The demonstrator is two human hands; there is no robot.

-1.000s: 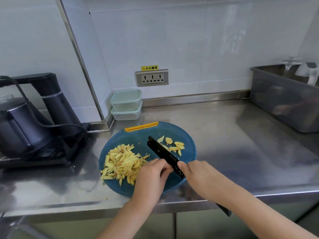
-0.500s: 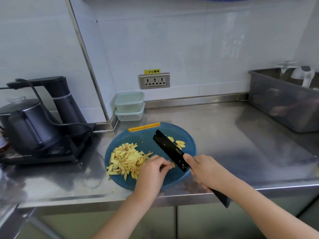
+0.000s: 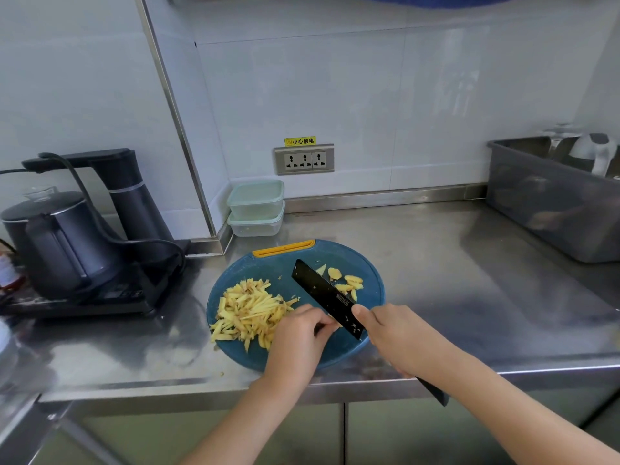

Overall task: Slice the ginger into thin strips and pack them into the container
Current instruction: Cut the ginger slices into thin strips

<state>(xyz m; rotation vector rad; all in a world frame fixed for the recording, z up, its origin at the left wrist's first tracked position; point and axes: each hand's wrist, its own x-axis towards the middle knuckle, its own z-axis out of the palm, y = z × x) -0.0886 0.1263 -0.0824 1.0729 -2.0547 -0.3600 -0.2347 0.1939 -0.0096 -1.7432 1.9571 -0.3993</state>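
Observation:
A round blue cutting board (image 3: 342,350) with an orange handle lies near the counter's front edge. A heap of yellow ginger strips (image 3: 250,307) covers its left half. A few ginger slices (image 3: 349,281) lie at its far right. My right hand (image 3: 396,337) grips a black knife (image 3: 323,297), the blade angled across the board. My left hand (image 3: 298,340) sits just left of the blade with its fingers curled down on a piece of ginger that is hidden under them. Two stacked clear containers (image 3: 256,208) with pale green lids stand against the back wall.
A black kettle (image 3: 60,243) on its base with a cable fills the left counter. A grey plastic bin (image 3: 553,199) stands at the right rear. A wall socket (image 3: 303,159) is above the containers. The steel counter (image 3: 453,280) stretches right of the board.
The view has shifted, moving the scene right and lower in the frame. The knife blade rose slightly and came back down next to my left hand. Both hands stay at the board.

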